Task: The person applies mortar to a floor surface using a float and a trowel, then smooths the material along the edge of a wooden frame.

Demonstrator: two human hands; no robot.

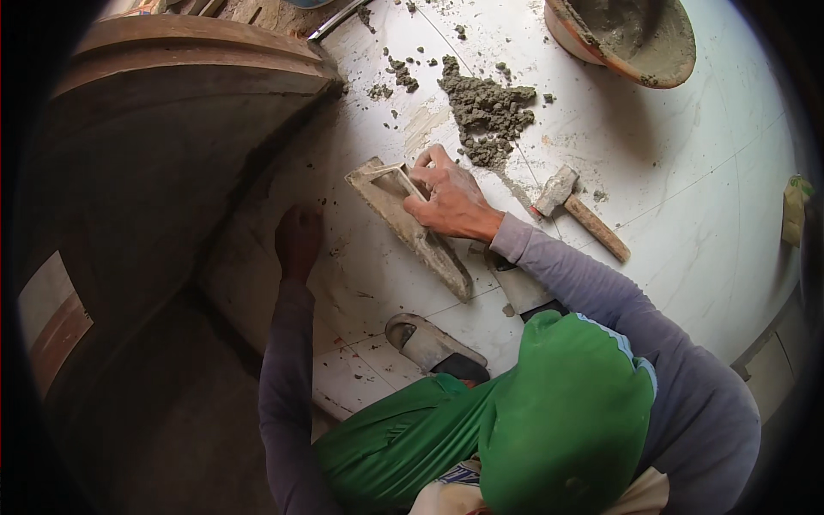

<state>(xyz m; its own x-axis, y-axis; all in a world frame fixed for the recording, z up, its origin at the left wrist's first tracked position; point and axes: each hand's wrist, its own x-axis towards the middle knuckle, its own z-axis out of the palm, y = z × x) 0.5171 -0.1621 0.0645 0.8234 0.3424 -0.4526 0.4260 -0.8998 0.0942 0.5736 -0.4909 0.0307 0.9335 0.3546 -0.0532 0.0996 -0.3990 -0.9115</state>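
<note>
My right hand (pixel 448 199) is closed around the handle of a long mortar-caked plastering float (pixel 410 230) that lies flat on the white tiled floor (pixel 687 172). My left hand (pixel 298 241) rests in shadow against the base of a dark curved wall (pixel 172 154), fingers curled, holding nothing I can make out. A heap of grey mortar (pixel 487 113) sits on the tiles just beyond the float.
A hammer with a wooden handle (pixel 577 210) lies right of my right hand. A mortar-filled pan (pixel 627 36) stands at the top right. My sandalled foot (pixel 432 343) and green trousers (pixel 549 412) fill the lower middle. Mortar crumbs (pixel 396 73) dot the tiles.
</note>
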